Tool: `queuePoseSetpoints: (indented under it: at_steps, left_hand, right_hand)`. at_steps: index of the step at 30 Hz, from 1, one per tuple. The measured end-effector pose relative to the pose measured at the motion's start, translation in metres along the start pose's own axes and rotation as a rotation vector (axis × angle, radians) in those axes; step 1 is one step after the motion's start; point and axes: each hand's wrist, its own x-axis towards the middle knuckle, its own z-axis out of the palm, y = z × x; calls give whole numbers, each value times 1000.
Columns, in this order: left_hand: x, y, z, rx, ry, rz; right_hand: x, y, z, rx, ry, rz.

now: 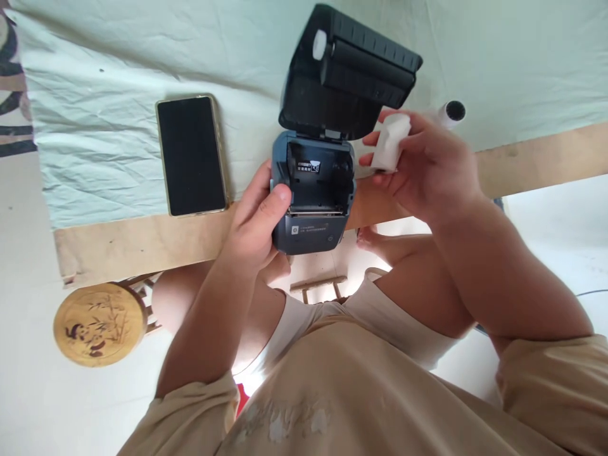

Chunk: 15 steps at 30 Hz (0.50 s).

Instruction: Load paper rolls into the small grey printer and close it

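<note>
A dark blue-grey portable thermal printer is held up at the table's front edge, with its black lid swung wide. My left hand grips its left side, thumb on the front rim. The inside compartment shows a small printed label and no roll. To the right of the printer, my right hand pinches a small white paper roll between thumb and fingers, apart from the compartment. Behind this hand, a white cylinder with a dark round end is partly hidden on the cloth.
A smartphone with a dark screen lies left of the printer on a pale green cloth. The cloth leaves a wooden table edge bare along the front. At lower left stands a round wooden stool. My legs are below the table edge.
</note>
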Motion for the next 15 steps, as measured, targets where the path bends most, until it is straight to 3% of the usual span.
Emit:
queuePoseSetpoints:
  at_steps: [2, 6, 11, 15]
  left_hand:
    - [-1, 2, 1, -11, -14, -20]
    - [-3, 5, 6, 3, 29, -39]
    - [-3, 5, 8, 55, 66, -47]
    - [-1, 5, 5, 66, 12, -37]
  right_hand:
    - [-2, -1, 4, 25, -8, 82]
    - [-4, 0, 5, 53, -3, 38]
    - [3, 5, -2, 136, 7, 111]
    - [-5, 3, 0, -37, 38, -89]
